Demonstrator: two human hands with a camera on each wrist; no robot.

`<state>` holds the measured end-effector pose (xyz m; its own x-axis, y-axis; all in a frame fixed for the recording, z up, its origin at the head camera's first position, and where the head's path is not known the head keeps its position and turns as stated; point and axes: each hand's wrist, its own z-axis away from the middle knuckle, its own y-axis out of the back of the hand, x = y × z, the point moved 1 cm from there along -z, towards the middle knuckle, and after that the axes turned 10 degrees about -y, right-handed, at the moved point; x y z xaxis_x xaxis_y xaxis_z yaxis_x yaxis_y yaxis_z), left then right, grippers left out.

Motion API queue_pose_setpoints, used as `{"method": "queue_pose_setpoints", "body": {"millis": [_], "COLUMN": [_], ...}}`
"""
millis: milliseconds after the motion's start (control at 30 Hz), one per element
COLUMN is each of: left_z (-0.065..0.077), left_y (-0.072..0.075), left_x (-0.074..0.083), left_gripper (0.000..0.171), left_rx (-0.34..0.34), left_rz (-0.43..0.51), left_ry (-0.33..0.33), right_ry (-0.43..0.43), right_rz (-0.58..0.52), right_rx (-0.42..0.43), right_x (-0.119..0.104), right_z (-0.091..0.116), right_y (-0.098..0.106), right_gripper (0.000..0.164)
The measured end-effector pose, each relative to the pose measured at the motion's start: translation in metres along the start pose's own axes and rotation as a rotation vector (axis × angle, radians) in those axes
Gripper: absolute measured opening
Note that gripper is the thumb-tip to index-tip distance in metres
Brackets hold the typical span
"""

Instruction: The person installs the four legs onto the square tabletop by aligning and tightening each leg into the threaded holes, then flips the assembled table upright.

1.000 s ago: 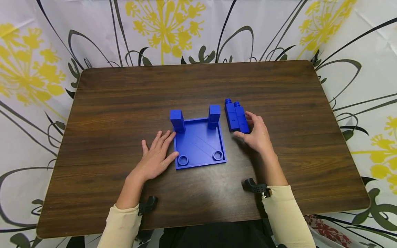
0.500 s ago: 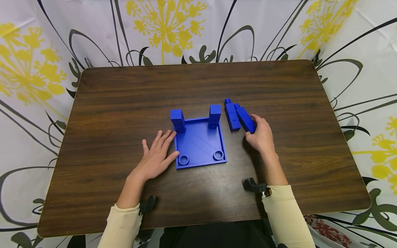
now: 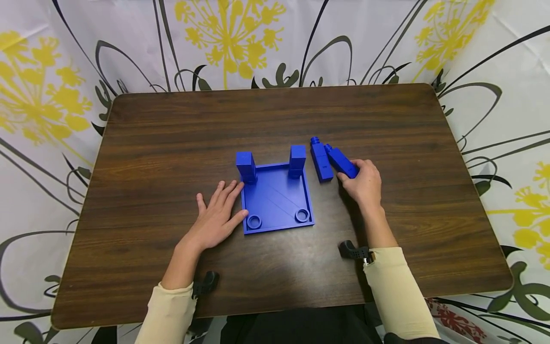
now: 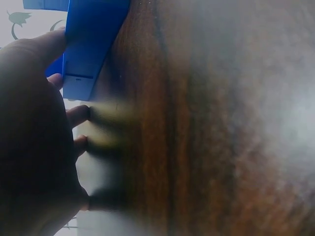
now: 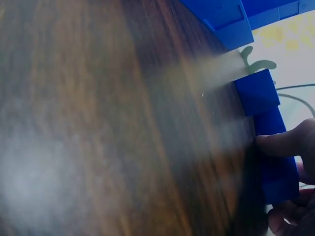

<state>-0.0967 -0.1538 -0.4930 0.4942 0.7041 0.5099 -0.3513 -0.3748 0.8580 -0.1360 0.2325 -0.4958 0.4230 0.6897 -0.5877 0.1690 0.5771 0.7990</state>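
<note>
A square blue tray-like base (image 3: 279, 198) with a low rim lies mid-table. Two blue posts stand at its far corners, the left post (image 3: 246, 167) and the right post (image 3: 297, 161); two round sockets are at the near corners. My left hand (image 3: 215, 220) lies spread on the table, its thumb and a fingertip touching the base's left edge. Right of the base, my right hand (image 3: 363, 184) pinches the near end of a loose blue post (image 3: 341, 162) with a round peg at its far end. Beside it lies another loose post (image 3: 321, 160).
The brown wooden table (image 3: 172, 129) has rounded corners. A white curtain (image 3: 369, 28) with yellow flowers and dark stems hangs behind it and along both sides.
The right hand has taken hold of the right loose post and swung its near end rightward, away from the other one. The left hand and base have stayed put.
</note>
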Motion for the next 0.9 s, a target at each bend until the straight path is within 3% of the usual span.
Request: {"method": "queue_pose_setpoints", "body": {"millis": [200,367,533,700,900], "left_z": [0.0,0.0,-0.001,0.0,0.0], "left_y": [0.001,0.002,0.003,0.003,0.004], "left_x": [0.0,-0.001,-0.001,0.0,0.001], "left_gripper": [0.071,0.07,0.071,0.071,0.071], "left_rx": [-0.007,-0.009,-0.014,-0.013,-0.018], "left_rz": [0.003,0.004,0.006,0.011,0.014], "left_ry": [0.005,0.003,0.002,0.006,0.011], "right_ry": [-0.034,-0.047,-0.014,0.079,0.171], "right_rz": [-0.106,-0.295,-0.698,-1.169,-1.59], "right_rx": [0.069,0.139,0.184,0.135,0.028], "right_x": [0.007,0.011,0.01,0.002,-0.013], "right_z": [-0.004,-0.007,-0.008,-0.006,-0.002], "right_y": [0.005,0.012,0.018,0.025,0.037], "right_gripper": [0.046,0.045,0.033,0.015,0.025]}}
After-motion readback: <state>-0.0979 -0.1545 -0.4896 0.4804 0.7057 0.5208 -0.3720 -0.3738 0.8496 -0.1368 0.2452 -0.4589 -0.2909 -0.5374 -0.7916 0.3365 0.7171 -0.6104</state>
